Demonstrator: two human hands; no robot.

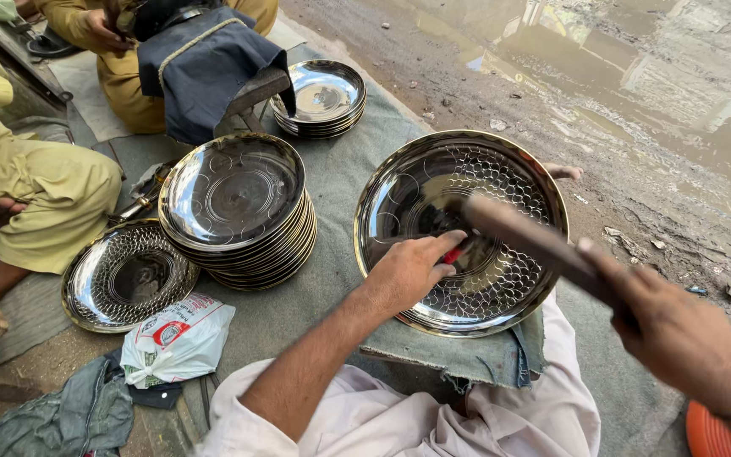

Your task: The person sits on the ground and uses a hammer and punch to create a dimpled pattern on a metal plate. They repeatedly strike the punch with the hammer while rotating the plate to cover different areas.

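A large shiny steel plate (pixel 501 182) lies in front of me on a cloth-covered block, partly stamped with a scale-like pattern. My left hand (pixel 412 271) rests on the plate's middle, pinching a small red-handled punch (pixel 453 252) against the metal. My right hand (pixel 678 334) grips the wooden handle of a hammer (pixel 522 233), whose blurred head hovers above the punch.
A tall stack of plain plates (pixel 239 207) stands to the left, a patterned plate (pixel 129 275) beside it, a smaller stack (pixel 323 97) farther back. Two seated people in yellow clothes are at left. A plastic bag (pixel 178 338), rags and muddy wet ground (pixel 636 85) surround the mat.
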